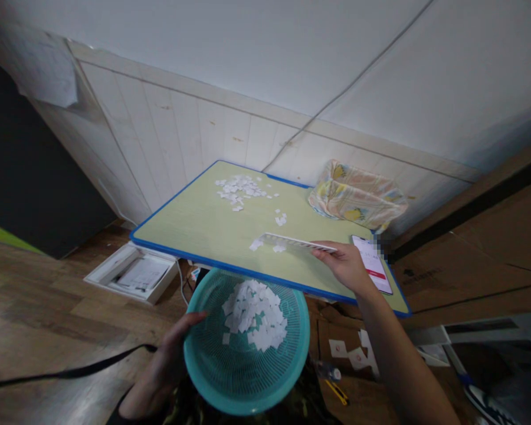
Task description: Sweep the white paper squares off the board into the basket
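Note:
My left hand (174,345) grips the left rim of a teal plastic colander (248,407), its thumb over the inside edge. In the colander lies a heap of small white paper squares (254,313). My right hand (343,265) pinches one end of a thin white strip with dark bars (298,242), which I cannot name more exactly. The strip reaches left, low over the table's front part, with paper pieces (279,245) beside and partly behind it. Farther back on the yellow-green table (181,218) are a larger scatter of paper pieces (239,189) and a small cluster (281,218).
A cloth-lined basket (358,198) stands at the table's back right, and a phone (371,265) lies near the right edge. Below left is an open white box (133,274) on the floor. A yellow cutter (337,392) and bottle (328,372) lie below right. Cardboard (469,248) borders the right side.

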Available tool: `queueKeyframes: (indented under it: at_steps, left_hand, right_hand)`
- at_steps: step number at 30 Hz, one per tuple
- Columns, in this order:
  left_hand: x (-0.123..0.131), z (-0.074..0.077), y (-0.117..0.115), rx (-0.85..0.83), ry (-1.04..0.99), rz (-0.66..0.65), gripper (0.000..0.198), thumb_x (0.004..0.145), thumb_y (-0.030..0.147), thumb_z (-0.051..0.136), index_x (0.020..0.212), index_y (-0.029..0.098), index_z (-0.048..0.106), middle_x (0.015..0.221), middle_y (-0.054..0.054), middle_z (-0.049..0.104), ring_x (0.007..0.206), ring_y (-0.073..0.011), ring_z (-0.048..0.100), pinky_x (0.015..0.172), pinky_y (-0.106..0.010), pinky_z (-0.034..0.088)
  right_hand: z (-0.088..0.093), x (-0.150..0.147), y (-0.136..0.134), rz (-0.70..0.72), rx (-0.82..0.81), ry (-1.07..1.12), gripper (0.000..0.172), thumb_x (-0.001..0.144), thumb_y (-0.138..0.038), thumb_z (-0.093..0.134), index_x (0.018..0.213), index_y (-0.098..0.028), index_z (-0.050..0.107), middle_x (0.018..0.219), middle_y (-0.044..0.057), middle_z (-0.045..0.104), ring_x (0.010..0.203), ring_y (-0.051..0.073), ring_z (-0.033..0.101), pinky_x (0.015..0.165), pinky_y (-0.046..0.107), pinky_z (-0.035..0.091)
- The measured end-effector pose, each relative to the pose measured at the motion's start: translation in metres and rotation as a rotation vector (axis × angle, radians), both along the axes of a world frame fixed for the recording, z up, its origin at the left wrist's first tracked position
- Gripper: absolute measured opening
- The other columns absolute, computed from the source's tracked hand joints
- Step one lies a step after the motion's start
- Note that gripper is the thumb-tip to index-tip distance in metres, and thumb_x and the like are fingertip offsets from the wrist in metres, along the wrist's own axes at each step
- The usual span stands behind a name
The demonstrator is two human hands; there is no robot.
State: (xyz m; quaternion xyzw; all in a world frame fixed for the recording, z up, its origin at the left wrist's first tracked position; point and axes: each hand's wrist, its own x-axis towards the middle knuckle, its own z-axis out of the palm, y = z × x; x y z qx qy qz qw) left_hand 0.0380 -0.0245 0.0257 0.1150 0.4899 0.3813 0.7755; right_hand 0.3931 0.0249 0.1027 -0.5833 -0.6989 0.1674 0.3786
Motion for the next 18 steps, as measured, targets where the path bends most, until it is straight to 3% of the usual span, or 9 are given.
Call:
queueKeyframes:
  at_steps: [6,9,13,18]
  left_hand:
    - [0.0,0.003,0.001,-0.009,0.012,0.007,0.011,0.08,0.015,0.063,0.08,0.011,0.073,0.072,-0.008,0.079,0.064,-0.0242,0.073,0.067,-0.036,0.059]
    - [0.001,0.007,0.0,-0.022,-0.008,0.001,0.014,0.082,0.016,0.061,0.08,0.011,0.074,0.071,-0.008,0.079,0.062,-0.0237,0.072,0.066,-0.035,0.059]
    - [0.002,0.011,-0.001,-0.034,-0.019,0.014,0.019,0.083,0.015,0.058,0.073,0.012,0.074,0.067,-0.008,0.078,0.057,-0.0207,0.071,0.061,-0.03,0.058]
    - [0.004,0.016,-0.001,-0.013,-0.001,0.024,0.022,0.083,0.014,0.058,0.07,0.011,0.075,0.064,-0.008,0.077,0.054,-0.0197,0.069,0.057,-0.029,0.057]
  right_hand:
    - [0.007,0.005,-0.019,-0.135,0.09,-0.038,0.024,0.084,-0.036,0.063,0.099,-0.021,0.074,0.099,0.004,0.074,0.091,0.024,0.07,0.08,0.034,0.055]
    - [0.004,0.01,-0.038,-0.206,0.074,-0.073,0.025,0.085,-0.036,0.062,0.099,-0.02,0.074,0.096,0.005,0.075,0.088,0.024,0.071,0.075,0.033,0.057]
    - [-0.001,0.012,-0.06,-0.207,0.062,-0.104,0.022,0.084,-0.035,0.063,0.097,-0.022,0.075,0.095,0.004,0.075,0.087,0.024,0.071,0.074,0.033,0.057]
    - [-0.001,0.009,-0.068,-0.144,0.062,-0.101,0.019,0.084,-0.031,0.063,0.097,-0.024,0.076,0.094,0.002,0.075,0.084,0.022,0.072,0.076,0.032,0.058]
